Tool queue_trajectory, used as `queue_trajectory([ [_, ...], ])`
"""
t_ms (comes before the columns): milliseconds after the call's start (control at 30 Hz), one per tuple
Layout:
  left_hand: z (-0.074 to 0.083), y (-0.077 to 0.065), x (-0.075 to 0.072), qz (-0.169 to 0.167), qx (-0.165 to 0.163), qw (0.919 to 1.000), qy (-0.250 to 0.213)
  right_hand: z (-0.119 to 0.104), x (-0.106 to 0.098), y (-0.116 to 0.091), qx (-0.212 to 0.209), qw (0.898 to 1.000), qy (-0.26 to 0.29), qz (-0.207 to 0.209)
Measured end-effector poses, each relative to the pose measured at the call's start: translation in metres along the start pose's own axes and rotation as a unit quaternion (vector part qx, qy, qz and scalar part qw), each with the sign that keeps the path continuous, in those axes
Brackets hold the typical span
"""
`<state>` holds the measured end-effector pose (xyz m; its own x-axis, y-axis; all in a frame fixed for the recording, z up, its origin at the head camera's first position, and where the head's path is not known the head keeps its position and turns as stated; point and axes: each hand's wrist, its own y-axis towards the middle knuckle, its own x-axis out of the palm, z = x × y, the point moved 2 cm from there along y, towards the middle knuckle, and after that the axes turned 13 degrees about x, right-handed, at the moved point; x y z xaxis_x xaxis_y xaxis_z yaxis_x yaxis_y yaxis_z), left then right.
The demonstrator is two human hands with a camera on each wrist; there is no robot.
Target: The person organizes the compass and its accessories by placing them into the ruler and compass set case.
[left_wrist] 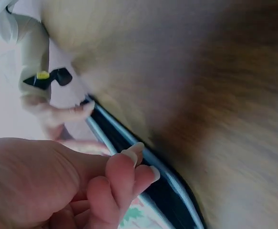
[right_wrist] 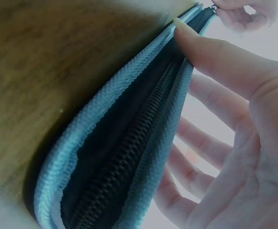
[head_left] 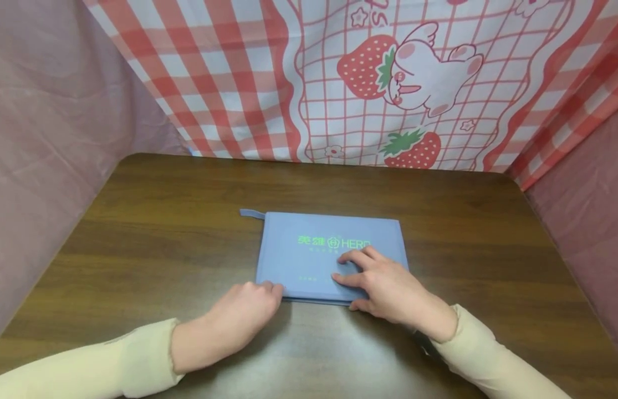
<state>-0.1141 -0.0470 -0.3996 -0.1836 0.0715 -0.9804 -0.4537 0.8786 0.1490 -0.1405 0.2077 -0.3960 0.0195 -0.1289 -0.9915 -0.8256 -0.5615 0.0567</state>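
A flat blue zippered case with bright green lettering lies on the wooden table, its front edge towards me. Along that edge a dark zipper runs between two light blue piped rims. At the front left corner my left hand has its fingers curled and pinches the small zipper pull, mostly covered by the fingertips. My right hand holds the case near its front right: spread fingers lie over the cover, and the thumb presses at the zippered edge. What is inside the case is hidden.
A blue fabric loop sticks out from the case's back left corner. Behind the table hangs a red and white checked cloth with strawberries. Pinkish cloth hangs at both sides.
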Motion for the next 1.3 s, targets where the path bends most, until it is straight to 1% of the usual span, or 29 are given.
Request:
queue_trajectory([
  [133,-0.008,-0.007,0.0,0.002,-0.015,0.9999,-0.001,0.001,0.0,-0.002,0.0,1.0,-0.003,0.0],
  [267,-0.018,-0.013,0.0,0.014,-0.021,0.9997,0.006,0.001,0.0,-0.002,0.0,1.0,-0.008,0.0],
  [367,-0.031,-0.013,0.001,0.019,-0.034,0.9992,-0.005,0.0,0.001,-0.002,-0.003,1.0,-0.013,0.0],
  [533,-0.057,-0.01,0.005,0.015,-0.056,0.9976,-0.038,-0.001,0.002,-0.002,-0.006,1.0,-0.023,-0.003],
  [633,-0.067,-0.007,0.008,0.011,-0.058,0.9974,-0.041,-0.001,0.002,-0.001,-0.007,1.0,-0.022,-0.006],
  [733,-0.076,-0.001,0.01,0.008,-0.057,0.9979,-0.028,-0.002,0.001,-0.001,-0.007,1.0,-0.02,-0.007],
  [900,-0.089,0.009,0.014,0.012,-0.051,0.9985,0.019,-0.002,0.001,-0.001,-0.009,1.0,-0.018,-0.008],
  [1000,-0.099,0.016,0.016,0.017,-0.048,0.998,0.038,-0.002,0.001,-0.001,-0.01,1.0,-0.019,-0.008],
  [1133,-0.113,0.026,0.019,0.025,-0.058,0.9975,0.032,-0.002,0.001,-0.001,-0.01,1.0,-0.019,-0.009],
  [1300,-0.129,0.036,0.025,0.022,-0.079,0.9965,0.013,-0.001,0.001,-0.001,-0.013,1.0,-0.014,-0.01],
])
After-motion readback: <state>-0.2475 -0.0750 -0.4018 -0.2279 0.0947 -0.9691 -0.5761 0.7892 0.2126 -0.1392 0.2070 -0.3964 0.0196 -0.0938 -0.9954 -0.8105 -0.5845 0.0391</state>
